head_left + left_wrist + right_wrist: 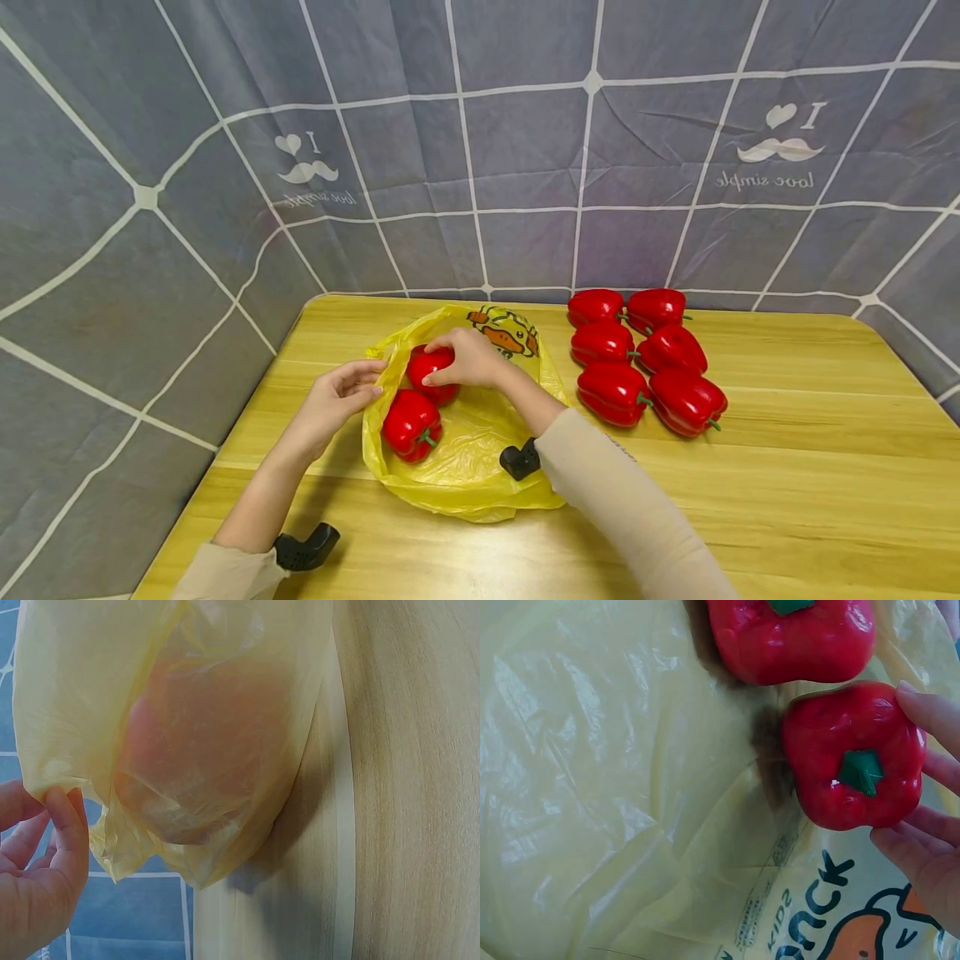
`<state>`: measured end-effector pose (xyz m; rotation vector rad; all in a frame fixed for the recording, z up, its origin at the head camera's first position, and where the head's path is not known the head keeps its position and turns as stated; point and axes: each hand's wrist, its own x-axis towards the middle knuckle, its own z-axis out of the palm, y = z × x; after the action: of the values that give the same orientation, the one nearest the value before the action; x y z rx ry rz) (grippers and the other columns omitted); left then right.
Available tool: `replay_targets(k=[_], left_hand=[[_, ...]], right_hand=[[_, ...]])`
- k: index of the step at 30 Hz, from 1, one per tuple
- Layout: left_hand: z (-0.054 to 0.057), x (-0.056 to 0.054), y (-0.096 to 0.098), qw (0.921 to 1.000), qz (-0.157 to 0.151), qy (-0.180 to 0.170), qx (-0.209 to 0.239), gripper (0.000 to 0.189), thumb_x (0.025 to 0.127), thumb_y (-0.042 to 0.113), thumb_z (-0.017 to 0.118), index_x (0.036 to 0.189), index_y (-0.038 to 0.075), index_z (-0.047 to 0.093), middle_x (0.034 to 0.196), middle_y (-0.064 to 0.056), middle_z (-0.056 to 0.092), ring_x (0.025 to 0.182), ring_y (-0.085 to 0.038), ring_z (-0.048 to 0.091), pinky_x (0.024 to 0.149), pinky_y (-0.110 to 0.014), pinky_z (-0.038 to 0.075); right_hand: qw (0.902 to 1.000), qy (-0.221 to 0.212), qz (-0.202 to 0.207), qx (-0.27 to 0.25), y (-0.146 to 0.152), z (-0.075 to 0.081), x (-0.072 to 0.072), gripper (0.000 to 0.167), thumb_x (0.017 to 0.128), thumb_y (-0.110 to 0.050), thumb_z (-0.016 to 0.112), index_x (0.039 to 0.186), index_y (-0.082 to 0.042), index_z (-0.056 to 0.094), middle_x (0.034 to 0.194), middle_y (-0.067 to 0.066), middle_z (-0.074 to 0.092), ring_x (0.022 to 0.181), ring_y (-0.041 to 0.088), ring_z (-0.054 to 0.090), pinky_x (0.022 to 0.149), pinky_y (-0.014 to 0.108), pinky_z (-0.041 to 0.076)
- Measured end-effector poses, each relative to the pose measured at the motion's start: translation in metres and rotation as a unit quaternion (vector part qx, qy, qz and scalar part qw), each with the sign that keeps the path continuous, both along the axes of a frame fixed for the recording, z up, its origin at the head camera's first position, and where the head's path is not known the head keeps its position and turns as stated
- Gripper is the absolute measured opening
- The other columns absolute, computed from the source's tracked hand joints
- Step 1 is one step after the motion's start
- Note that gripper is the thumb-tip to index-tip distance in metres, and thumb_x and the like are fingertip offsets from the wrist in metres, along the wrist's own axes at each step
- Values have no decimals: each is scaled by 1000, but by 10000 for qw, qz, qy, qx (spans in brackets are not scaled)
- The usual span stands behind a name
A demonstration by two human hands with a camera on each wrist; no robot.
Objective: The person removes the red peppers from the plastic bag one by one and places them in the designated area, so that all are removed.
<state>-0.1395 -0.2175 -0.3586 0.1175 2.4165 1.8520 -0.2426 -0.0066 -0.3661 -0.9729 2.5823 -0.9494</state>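
Observation:
A yellow plastic bag with a duck print lies spread open on the wooden table. My left hand pinches the left edge of its mouth between thumb and fingers, as the left wrist view also shows. Inside the bag, my right hand grips a red bell pepper with a green stem, thumb on one side and fingers on the other. Closer to me in the bag lies another red bell pepper, beside the held one. Through the bag's film, a blurred red shape shows in the left wrist view.
Several more red bell peppers lie in two columns on the table, right of the bag. A grey tile-patterned cloth hangs behind the table and along its sides. A black device sits on each wrist.

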Motion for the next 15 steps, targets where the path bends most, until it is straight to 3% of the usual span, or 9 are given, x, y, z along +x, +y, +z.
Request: replay_targets(k=[6, 15], left_hand=[[-1, 0, 0, 10000, -12, 56, 36, 40, 90, 2, 58, 126, -11, 48, 107, -19, 58, 87, -9, 58, 76, -19, 49], [-2, 0, -1, 10000, -6, 71, -24, 39, 90, 3, 58, 126, -11, 49, 107, -18, 58, 87, -10, 57, 76, -19, 49]], right_hand=[[9999, -67, -28, -153, 6, 6, 2, 43, 77, -27, 75, 115, -8, 67, 115, 6, 63, 105, 20, 53, 85, 28, 45], [9995, 255, 100, -136, 18, 17, 3, 43, 76, -28, 76, 114, -10, 67, 115, 3, 64, 104, 17, 55, 84, 26, 46]])
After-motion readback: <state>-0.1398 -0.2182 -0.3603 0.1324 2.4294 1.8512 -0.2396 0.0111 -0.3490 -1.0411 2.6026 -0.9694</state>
